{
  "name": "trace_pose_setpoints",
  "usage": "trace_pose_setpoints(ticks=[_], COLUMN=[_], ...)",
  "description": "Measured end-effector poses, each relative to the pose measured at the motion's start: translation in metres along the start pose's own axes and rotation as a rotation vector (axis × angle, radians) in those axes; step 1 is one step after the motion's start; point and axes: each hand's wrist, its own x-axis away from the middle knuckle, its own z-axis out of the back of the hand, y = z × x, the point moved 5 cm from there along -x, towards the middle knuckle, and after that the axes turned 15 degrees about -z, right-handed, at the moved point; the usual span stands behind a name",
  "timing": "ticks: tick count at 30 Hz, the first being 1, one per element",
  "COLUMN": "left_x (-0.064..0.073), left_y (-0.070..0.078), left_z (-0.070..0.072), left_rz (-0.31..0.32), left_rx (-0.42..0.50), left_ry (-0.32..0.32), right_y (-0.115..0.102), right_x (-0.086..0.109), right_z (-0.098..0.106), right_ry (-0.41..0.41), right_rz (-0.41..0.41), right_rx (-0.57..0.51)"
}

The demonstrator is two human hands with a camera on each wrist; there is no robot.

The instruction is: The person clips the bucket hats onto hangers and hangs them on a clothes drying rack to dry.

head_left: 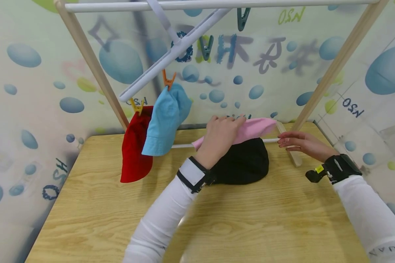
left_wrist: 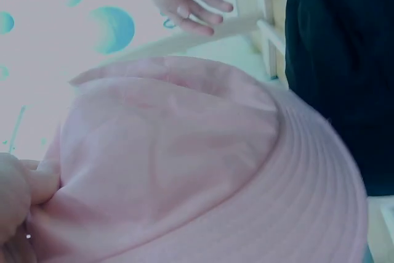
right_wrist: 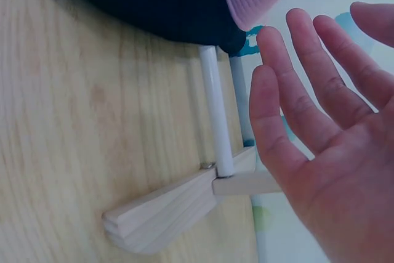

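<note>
My left hand (head_left: 221,136) grips a pink brimmed hat (head_left: 255,128) by its crown, with the fingertips pinching the cloth in the left wrist view. The hat's stitched brim (left_wrist: 314,170) spreads wide there. To the right, my right hand (head_left: 303,143) is apart from the hat, its fingers straight and holding nothing. Below the pink hat a black hat (head_left: 247,164) lies on the wooden table, partly hidden by my left wrist. A light blue hat (head_left: 168,117) and a red hat (head_left: 136,149) hang from a tilted white hanger (head_left: 184,43) by orange and yellow clips.
The rack has a white top bar (head_left: 283,3), wooden side posts (head_left: 337,67) and a low white rod (right_wrist: 215,112). Green clips (head_left: 206,48) hang empty behind the hanger. A patterned wall stands behind the wooden table (head_left: 250,223).
</note>
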Motion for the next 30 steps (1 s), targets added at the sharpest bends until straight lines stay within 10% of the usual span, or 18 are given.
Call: trace_pose_setpoints(ticks=[18,30], left_x=[0.028,0.042], left_y=[-0.053,-0.068], left_z=[0.02,0.023], left_rz=[0.268,0.35], left_rx=[0.18,0.173], left_ry=[0.139,0.214], right_y=[-0.046,-0.123], right_x=[-0.021,-0.048], right_z=[-0.013,-0.026], right_ry=[-0.029,0.145], right_rz=[0.149,0.205], right_rx=[-0.052,0.077])
